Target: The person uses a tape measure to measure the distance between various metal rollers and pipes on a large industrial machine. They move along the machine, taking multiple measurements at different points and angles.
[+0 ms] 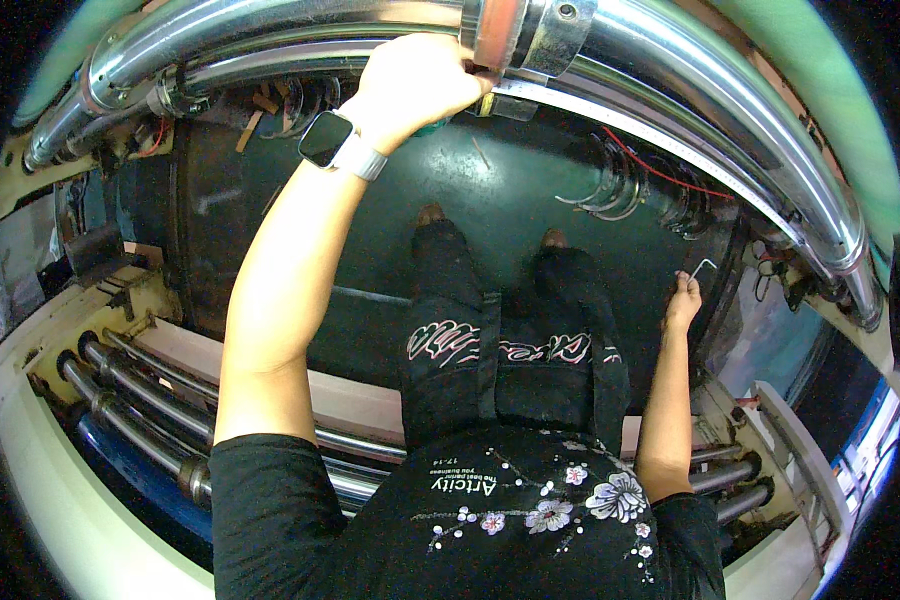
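Note:
My left hand (420, 85) reaches up to a polished metal shaft (370, 28). Its fingers are curled closed at the lower edge of a ring (497, 35) with a reddish-brown rim, mounted on the shaft; the fingertips are partly hidden. Right beside the ring sits a dark metal collar (560, 35) with a screw hole. Low on the right, well away from the shaft, my right hand (682, 300) is closed around an L-shaped hex key (705, 266), its bent end sticking out past the fingers.
A white ruler strip (650, 125) runs along the lower bar. Several metal rings (610, 185) hang below it, near a red cable (660, 170). Steel rollers (145, 385) lie behind me in a pale machine frame (30, 450). My legs stand on a dark green floor (460, 165).

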The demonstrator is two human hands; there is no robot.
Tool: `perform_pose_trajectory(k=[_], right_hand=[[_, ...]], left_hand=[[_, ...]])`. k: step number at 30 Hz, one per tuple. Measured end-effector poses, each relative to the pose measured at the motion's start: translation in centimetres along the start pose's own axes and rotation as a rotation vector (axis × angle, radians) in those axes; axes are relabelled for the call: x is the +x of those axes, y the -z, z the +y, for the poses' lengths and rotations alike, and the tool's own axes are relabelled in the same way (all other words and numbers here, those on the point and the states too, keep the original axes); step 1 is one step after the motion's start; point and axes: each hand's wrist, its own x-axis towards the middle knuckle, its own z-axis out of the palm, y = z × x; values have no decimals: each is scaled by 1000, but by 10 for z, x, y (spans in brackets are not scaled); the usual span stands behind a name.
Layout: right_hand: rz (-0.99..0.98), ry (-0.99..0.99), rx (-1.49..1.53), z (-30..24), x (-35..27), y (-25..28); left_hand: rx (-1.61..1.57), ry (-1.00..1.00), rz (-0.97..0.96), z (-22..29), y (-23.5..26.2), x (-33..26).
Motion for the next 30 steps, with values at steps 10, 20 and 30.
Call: perform_pose_trajectory(k=[10, 20, 30], right_hand=[[20, 123, -11, 35, 12, 15], [-51, -81, -14, 45, -6, 18], [11, 76, -25, 68, -15, 13]], left_hand=[[-15, 80, 33, 9, 0, 2], [58, 98, 59, 24, 5, 4], [42, 159, 36, 34, 7, 7]])
